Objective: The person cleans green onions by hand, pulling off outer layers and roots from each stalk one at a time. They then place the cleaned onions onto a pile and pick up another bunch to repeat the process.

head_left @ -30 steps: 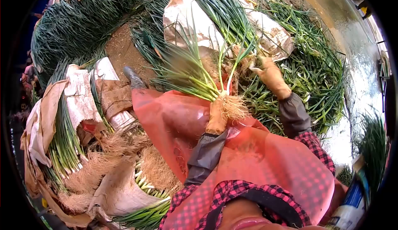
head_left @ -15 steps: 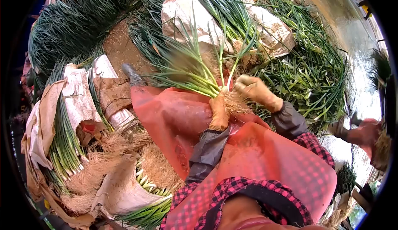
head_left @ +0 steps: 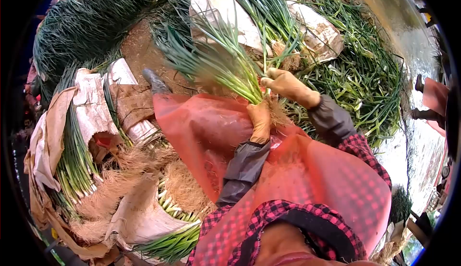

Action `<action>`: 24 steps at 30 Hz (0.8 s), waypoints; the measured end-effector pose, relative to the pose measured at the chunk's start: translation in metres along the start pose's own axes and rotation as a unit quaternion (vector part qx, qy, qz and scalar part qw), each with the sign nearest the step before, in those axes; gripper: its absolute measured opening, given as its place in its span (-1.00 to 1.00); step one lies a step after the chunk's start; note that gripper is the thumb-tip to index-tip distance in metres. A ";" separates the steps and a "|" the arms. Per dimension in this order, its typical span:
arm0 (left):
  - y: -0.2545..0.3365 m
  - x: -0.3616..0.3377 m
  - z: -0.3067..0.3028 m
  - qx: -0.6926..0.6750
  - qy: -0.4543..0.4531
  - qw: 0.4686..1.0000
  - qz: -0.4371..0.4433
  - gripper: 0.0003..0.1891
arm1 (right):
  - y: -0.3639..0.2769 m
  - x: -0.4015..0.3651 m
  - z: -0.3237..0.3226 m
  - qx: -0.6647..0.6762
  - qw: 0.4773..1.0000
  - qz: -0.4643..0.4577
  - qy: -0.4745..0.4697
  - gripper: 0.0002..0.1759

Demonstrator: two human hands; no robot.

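One bunch of green onions (head_left: 250, 84) is held over the far edge of the red apron (head_left: 331, 184); the left hand (head_left: 260, 117) grips it around its base; the right hand (head_left: 290, 87) is closed, pinching its right side; loose leaves (head_left: 355, 88) heap beyond; paper-wrapped bundles (head_left: 92, 104) lie toward the ground's (head_left: 139, 52) left edge.

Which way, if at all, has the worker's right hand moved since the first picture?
Yes, leftward in the picture: judged against the pale wrapper at upper right, the right hand has shifted toward the onion bunch in the left hand.
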State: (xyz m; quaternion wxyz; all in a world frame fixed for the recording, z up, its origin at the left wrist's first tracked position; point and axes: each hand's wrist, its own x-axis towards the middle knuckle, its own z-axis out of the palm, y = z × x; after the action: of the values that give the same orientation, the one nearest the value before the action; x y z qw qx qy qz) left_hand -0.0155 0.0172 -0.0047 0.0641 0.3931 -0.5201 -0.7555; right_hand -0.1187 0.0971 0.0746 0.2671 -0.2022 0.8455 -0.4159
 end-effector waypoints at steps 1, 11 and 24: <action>-0.008 0.007 -0.001 -0.029 -0.007 0.999 -0.014 -0.82 | -0.009 -0.019 -0.018 0.112 0.994 -0.014 -0.002 -0.71; 0.012 -0.010 -0.014 -0.267 -0.166 0.932 -0.180 -0.85 | 0.039 -0.019 -0.044 0.353 0.919 0.173 -0.020 -0.49; 0.025 -0.024 -0.025 -0.276 -0.243 0.894 -0.256 -0.83 | 0.118 0.095 -0.083 0.130 0.899 0.036 0.417 -0.69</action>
State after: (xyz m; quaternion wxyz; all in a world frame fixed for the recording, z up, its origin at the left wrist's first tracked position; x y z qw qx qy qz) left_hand 0.0097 -0.0004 0.0251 -0.1544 0.2830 -0.1707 -0.9311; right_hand -0.2580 0.1604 -0.0062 -0.0709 0.0570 0.8246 -0.5583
